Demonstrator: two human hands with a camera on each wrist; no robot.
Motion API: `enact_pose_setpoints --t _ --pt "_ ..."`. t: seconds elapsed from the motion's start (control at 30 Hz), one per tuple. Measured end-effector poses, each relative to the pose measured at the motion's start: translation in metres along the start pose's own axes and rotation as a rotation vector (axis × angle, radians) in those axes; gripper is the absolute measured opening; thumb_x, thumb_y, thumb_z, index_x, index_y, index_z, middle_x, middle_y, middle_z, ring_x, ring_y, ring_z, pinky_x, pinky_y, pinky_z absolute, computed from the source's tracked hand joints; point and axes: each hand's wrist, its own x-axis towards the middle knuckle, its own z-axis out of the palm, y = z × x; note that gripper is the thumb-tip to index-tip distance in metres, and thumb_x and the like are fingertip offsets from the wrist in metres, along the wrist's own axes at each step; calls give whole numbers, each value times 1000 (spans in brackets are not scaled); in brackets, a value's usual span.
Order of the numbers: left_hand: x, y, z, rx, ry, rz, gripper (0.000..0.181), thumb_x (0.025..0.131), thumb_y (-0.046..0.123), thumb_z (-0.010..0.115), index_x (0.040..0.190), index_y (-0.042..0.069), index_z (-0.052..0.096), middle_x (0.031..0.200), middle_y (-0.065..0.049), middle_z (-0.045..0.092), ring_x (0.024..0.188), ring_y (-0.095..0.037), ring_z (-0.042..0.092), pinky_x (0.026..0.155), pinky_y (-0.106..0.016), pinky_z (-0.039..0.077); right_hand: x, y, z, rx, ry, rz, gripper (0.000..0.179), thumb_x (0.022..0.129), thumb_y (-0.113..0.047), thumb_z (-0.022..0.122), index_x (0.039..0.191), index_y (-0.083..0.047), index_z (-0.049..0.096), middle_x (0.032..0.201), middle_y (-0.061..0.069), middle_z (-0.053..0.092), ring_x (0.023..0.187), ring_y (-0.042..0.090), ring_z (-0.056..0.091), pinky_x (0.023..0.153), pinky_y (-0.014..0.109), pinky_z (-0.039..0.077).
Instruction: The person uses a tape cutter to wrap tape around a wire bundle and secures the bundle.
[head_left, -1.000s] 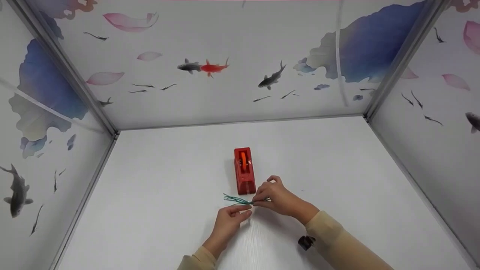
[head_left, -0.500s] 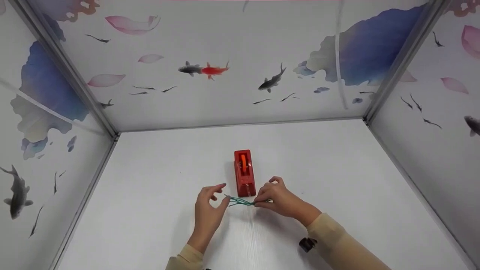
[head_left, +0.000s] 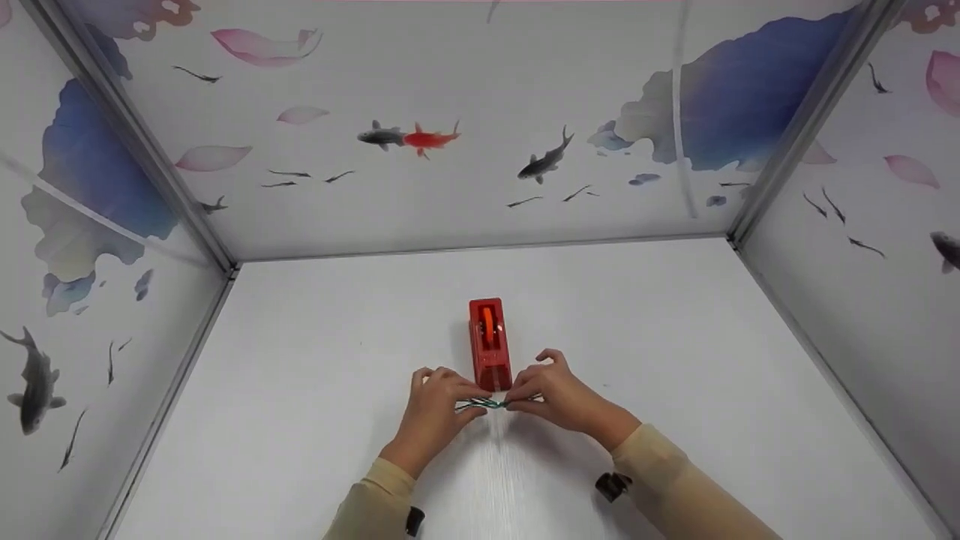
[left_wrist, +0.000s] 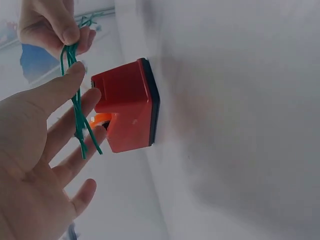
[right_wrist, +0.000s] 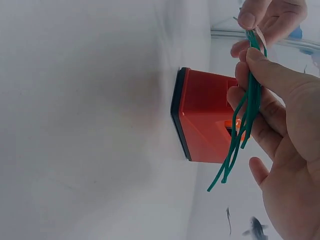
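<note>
The right hand [head_left: 555,391] pinches the cords [head_left: 489,403] between thumb and fingers, their loose ends trailing back along its palm. The left hand [head_left: 435,409] stands with thumb and fingers apart, the cords' other end passing between them. The cords thus run crosswise from hand to hand, the right having the firm hold. Just beyond, the dispenser [head_left: 489,357] lies lengthwise away from the person, near both sets of fingertips, on the table [head_left: 315,375].
</note>
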Motion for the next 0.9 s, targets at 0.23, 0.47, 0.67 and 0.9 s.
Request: enact_pose_setpoints --t 0.23,0.47,0.67,0.9 --pt "1 -7 3 29 -28 42 23 84 31 85 107 31 83 89 13 78 88 -8 63 96 -41 44 0 2 2 48 -38 11 16 89 -14 81 104 -17 84 93 -10 76 87 2 65 105 52 35" --pt "2 -9 4 20 42 64 19 84 28 85 103 27 85 85 11 76 81 -7 60 81 -31 49 1 0 -1 185 -97 94 18 93 -13 78 109 -18 82 95 -11 72 81 5 60 77 22 57" --pt "3 -9 3 0 55 83 20 83 26 85 104 25 85 85 9 75 80 -8 60 78 -29 48 2 -1 -5 214 -110 104 18 94 -14 77 111 -15 82 95 -10 73 81 6 59 76 22 57" --pt "0 -11 4 -21 34 108 22 86 29 83 108 27 83 86 8 73 81 -8 58 76 -28 48 2 1 -3 226 -108 72 16 95 -11 75 110 -10 80 94 -2 75 79 5 58 75 22 56"
